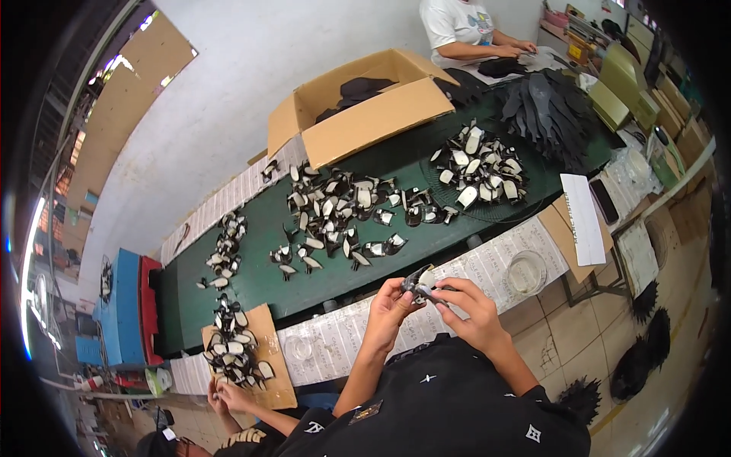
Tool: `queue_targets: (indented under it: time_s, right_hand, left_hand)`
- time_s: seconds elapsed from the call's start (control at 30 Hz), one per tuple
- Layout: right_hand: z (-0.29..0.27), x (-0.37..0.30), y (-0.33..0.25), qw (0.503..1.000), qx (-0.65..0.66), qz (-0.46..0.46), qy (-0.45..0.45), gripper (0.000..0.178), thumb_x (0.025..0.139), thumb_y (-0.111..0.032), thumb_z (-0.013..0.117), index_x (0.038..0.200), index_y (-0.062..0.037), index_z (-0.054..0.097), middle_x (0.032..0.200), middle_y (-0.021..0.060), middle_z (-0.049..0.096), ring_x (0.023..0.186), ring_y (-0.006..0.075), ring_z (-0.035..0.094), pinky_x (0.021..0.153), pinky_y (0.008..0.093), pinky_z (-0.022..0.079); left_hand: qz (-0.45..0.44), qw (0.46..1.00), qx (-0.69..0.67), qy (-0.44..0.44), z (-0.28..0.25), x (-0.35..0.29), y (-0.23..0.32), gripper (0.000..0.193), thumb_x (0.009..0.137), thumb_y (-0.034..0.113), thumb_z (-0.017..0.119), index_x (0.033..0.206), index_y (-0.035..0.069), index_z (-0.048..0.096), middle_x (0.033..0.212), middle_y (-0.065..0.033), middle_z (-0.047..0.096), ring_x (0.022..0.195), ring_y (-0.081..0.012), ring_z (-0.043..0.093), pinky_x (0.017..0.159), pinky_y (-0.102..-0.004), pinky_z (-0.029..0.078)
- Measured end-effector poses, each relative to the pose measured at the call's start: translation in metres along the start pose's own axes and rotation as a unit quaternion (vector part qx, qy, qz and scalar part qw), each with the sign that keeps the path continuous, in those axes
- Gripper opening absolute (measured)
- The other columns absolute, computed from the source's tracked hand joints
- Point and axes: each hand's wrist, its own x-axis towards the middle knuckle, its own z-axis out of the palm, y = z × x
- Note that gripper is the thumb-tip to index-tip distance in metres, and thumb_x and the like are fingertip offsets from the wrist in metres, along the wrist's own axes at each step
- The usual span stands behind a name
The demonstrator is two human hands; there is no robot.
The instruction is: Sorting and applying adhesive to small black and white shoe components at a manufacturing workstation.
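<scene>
Above the near edge of the green conveyor belt [186,320], both my hands hold one small black piece with a cream-white pad [426,282]. My left hand [390,305] grips it from the left, thumb and fingers closed. From the other side, my right hand [474,311] pinches it with its fingertips. My fingers cover part of the piece, so its exact kind does not show. Many similar black-and-cream pieces [331,202] lie loosely spread on the belt just beyond my hands. Farther right, a heap of them [476,167] fills a round mesh tray [435,194].
An open cardboard box [381,126] with black pieces stands behind the belt, near flat black cut-outs [542,114]. Clear round containers [527,273] sit on the paper-covered ledge. A co-worker [464,34] is at the far end; another person's hands [228,397] are at lower left beside a pile.
</scene>
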Motion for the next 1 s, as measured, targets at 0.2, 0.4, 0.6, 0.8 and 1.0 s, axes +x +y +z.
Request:
queue_targets:
  time_s: [0.2,0.4,0.6,0.8,1.0]
  right_hand:
    - [-0.002,-0.019,0.024,0.9,0.396,0.172,0.054,0.017,0.089,-0.003,0.057,0.103,0.003,0.063,0.111,0.0144,0.06,0.102,0.0201,0.059,0.082,0.0323,0.053]
    - [-0.017,-0.03,0.049,0.835,0.498,0.221,0.071,0.021,0.091,-0.01,0.058,0.108,0.0025,0.06,0.111,0.0136,0.061,0.098,0.0197,0.061,0.082,0.033,0.052]
    - [-0.038,-0.037,0.054,0.853,0.462,0.229,0.079,0.021,0.091,-0.011,0.058,0.108,0.0023,0.061,0.112,0.0124,0.061,0.098,0.0182,0.061,0.082,0.0325,0.052]
    - [-0.041,-0.048,0.065,0.841,0.464,0.254,0.115,0.021,0.092,-0.011,0.058,0.108,0.0016,0.062,0.111,0.01,0.062,0.098,0.016,0.06,0.082,0.0305,0.051]
    - [-0.049,-0.059,0.075,0.878,0.365,0.278,0.136,0.022,0.092,-0.011,0.058,0.11,0.0012,0.062,0.108,0.0052,0.062,0.093,0.0112,0.058,0.08,0.0263,0.049]
  left_hand:
    - [-0.026,0.999,0.039,0.008,-0.012,0.008,-0.021,0.022,0.095,0.012,0.056,0.115,0.003,0.051,0.107,-0.0063,0.061,0.099,-0.0152,0.06,0.088,-0.0361,0.052]
    - [-0.137,0.989,-0.019,0.057,-0.043,0.067,-0.068,0.023,0.096,0.019,0.054,0.111,0.002,0.055,0.109,-0.0094,0.063,0.101,-0.0242,0.063,0.089,-0.0385,0.052]
    - [-0.102,0.99,-0.088,-0.046,0.03,0.149,-0.027,0.039,0.096,0.019,0.051,0.126,-0.005,0.047,0.127,-0.0212,0.054,0.114,-0.0318,0.057,0.098,-0.0424,0.048]
    - [0.01,0.975,0.222,-0.024,0.028,0.182,-0.013,0.046,0.096,0.029,0.053,0.126,-0.005,0.047,0.125,-0.0179,0.057,0.11,-0.0304,0.059,0.094,-0.0365,0.047]
    - [0.018,0.617,0.772,0.151,-0.132,0.173,-0.082,0.059,0.081,0.038,0.068,0.127,0.005,0.053,0.135,-0.0222,0.044,0.132,-0.0432,0.032,0.105,-0.0584,0.028]
